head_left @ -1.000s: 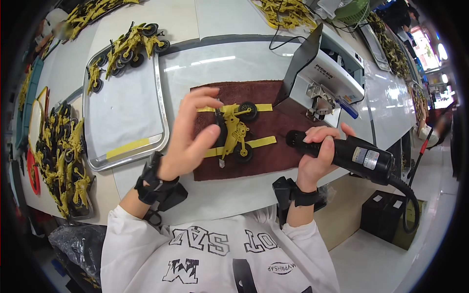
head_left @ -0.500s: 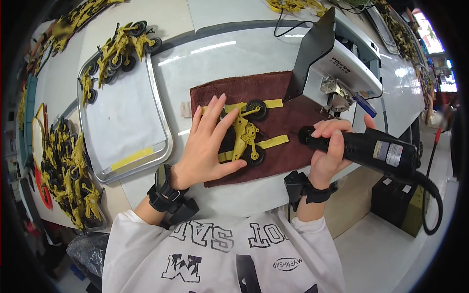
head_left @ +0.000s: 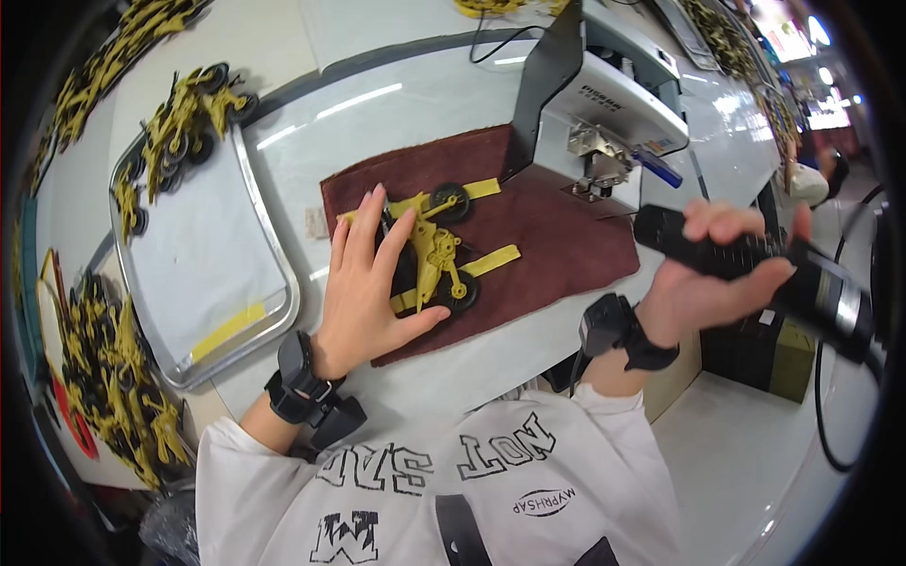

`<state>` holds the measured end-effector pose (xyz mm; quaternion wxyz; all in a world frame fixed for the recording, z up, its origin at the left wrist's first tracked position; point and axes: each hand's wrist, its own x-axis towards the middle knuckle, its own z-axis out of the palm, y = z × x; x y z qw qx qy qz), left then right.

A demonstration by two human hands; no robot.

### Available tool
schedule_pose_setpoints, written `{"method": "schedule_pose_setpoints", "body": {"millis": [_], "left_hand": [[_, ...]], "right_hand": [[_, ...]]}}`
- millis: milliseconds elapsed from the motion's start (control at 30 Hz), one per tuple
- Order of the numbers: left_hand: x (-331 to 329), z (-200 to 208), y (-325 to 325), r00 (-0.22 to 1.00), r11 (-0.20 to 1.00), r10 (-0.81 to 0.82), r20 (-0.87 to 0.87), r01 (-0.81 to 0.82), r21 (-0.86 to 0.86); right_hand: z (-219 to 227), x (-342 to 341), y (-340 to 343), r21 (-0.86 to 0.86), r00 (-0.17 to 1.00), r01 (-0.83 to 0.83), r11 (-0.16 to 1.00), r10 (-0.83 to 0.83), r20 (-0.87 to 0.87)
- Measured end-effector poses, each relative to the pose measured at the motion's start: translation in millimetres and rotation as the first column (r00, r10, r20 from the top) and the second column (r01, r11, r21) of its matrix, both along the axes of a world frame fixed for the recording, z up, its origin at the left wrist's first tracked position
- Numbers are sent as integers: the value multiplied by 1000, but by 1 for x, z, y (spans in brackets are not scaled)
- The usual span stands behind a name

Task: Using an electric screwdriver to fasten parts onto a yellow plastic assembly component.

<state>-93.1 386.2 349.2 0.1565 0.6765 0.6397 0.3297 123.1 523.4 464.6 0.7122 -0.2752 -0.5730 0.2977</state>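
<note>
A yellow toy motorcycle (head_left: 436, 253) with black wheels lies on its side on a dark red leather mat (head_left: 557, 243). Strips of yellow tape (head_left: 493, 258) run from under it onto the mat. My left hand (head_left: 363, 274) lies open over the toy's left part, fingers spread and pressing on it, hiding some of that end. Out to the right, off the mat's edge, my right hand (head_left: 713, 274) grips a black corded power tool (head_left: 816, 292), a thick cylinder shaped like a heat gun. Its narrower end points left toward the mat.
A metal tray (head_left: 283, 283) lined with white paper stands to the left, several yellow toy motorcycles (head_left: 179, 127) at its far end. More toys are heaped (head_left: 118, 377) at the near left. A white-and-black benchtop machine (head_left: 613, 104) stands beyond the mat, with a blue-handled screwdriver (head_left: 658, 168) at its front.
My right hand has drawn the power tool away to the right, off the mat. My left hand keeps its place on the toy motorcycle. The whole view has shifted slightly.
</note>
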Motion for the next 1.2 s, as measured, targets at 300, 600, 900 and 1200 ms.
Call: {"method": "schedule_pose_setpoints", "body": {"millis": [300,600,900,1200], "left_hand": [[2,-2,1,1000,998,12,-11,-13,-64],[-3,-1,0,1000,999,10,9,-10,-39],[-4,-5,-4,1000,1000,9,28,-9,-4],[-8,-6,-4,1000,1000,-1,26,1,-11]], "right_hand": [[6,-18,43,-56,989,-69,996,75,126],[-17,-21,-24,-46,942,-333,942,331,-61],[17,-26,29,115,992,50,992,-63,113],[-35,-33,-16,-175,986,-143,974,156,60]]}}
